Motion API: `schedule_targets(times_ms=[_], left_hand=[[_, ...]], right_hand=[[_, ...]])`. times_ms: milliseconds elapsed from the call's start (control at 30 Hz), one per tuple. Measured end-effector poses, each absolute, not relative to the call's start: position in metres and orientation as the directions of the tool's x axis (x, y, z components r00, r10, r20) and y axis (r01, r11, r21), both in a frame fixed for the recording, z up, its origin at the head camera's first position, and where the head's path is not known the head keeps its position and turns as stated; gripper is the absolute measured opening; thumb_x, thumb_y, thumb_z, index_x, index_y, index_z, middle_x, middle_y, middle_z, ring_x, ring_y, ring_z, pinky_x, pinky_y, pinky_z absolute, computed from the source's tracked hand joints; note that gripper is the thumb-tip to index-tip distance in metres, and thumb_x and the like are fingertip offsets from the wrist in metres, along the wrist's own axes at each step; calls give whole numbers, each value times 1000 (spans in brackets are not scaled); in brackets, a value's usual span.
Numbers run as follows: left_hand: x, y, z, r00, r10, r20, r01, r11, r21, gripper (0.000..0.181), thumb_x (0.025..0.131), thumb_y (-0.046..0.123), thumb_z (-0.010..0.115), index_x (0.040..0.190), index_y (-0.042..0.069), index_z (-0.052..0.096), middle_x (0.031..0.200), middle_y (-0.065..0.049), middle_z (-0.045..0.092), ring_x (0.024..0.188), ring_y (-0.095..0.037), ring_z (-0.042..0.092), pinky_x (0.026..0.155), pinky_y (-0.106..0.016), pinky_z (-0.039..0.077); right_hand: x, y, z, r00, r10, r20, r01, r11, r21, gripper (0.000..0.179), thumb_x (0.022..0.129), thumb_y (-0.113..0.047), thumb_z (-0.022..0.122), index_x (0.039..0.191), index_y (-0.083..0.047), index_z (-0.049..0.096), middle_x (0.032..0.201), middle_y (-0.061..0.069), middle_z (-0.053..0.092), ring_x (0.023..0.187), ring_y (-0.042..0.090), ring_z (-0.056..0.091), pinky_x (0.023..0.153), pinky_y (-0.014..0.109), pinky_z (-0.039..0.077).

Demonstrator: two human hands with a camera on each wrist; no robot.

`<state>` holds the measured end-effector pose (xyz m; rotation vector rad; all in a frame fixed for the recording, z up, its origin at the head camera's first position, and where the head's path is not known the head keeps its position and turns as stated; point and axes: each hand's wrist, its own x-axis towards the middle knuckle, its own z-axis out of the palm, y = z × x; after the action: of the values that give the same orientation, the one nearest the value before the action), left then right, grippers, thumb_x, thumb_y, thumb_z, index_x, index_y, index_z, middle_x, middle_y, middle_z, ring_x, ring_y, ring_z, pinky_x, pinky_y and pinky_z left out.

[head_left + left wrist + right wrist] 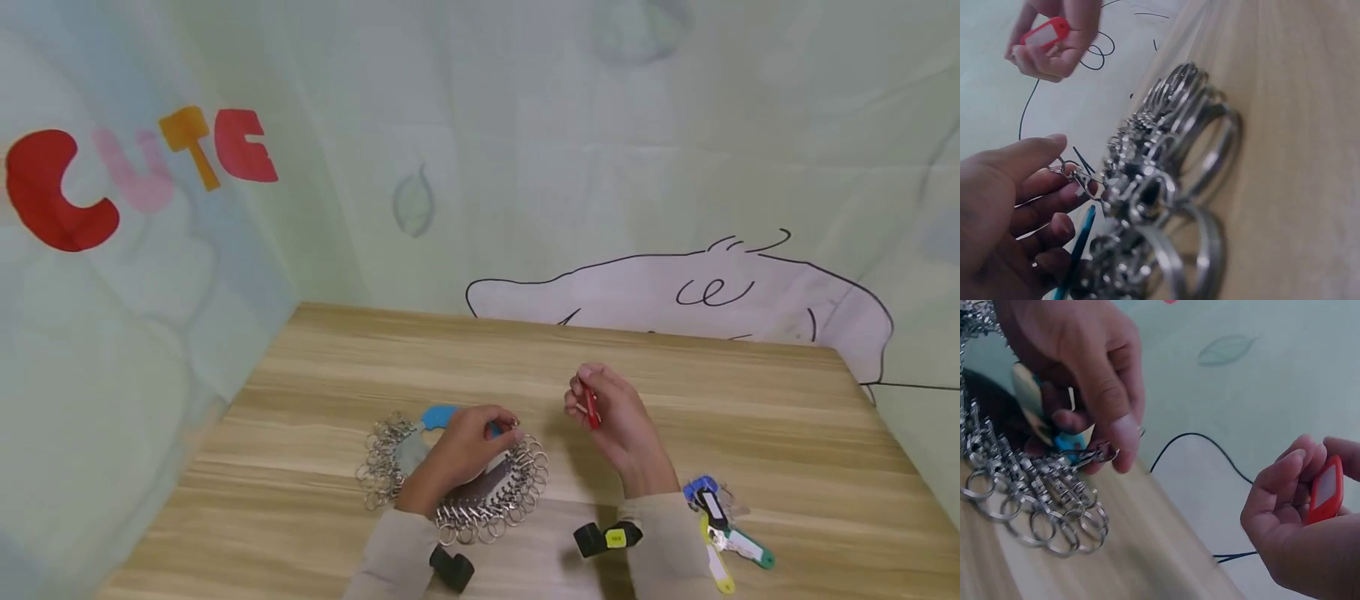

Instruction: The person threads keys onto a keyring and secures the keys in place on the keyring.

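My left hand (pixel 463 446) reaches over a round holder with many metal clasps and split rings (pixel 468 523) hung about its rim. A blue part (pixel 438 416) of the holder shows behind that hand. Between thumb and fingers the left hand pinches a small metal clasp (pixel 1082 178) at the edge of the bunch. To the right, above the table, my right hand (pixel 622 425) holds a red key tag (pixel 591 407) with a white label (pixel 1325 487). The two hands are apart. Part of the holder's middle is hidden under the left hand.
Near my right forearm lies a small heap of key tags: a blue one (pixel 700 487), a black one (pixel 712 506), a green one (pixel 753 550) and a yellow one (pixel 720 571). Printed cloth (pixel 525 167) stands behind and left of the wooden table (pixel 390 342).
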<state>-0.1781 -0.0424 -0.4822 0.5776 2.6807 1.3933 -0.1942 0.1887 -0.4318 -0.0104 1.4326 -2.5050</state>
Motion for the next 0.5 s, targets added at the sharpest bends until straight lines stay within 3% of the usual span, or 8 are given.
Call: schedule_targets(times_ms=[267,500], left_hand=[[-176,-37,-487,-941,320,107,260,487,834,28,94,21,74,117,5,72,91,6,70,67,-12,54,60,-28,45],[-176,-38,-486,-957,278,88,213,459,863,30,93,18,74,122,9,69,95,9,70,67,-13,53,58,-28,43]], right_hand=[[-189,196,-438,-978,-190,-87,148,-333,-931,12,95,-5,69,86,-10,75,79,5,60,67,17,56,67,26,51],[-188,195,-433,-978,-168,-128,162,-213,-964,11,95,-7,70,100,-2,78,91,11,68,73,19,62,80,34,55]])
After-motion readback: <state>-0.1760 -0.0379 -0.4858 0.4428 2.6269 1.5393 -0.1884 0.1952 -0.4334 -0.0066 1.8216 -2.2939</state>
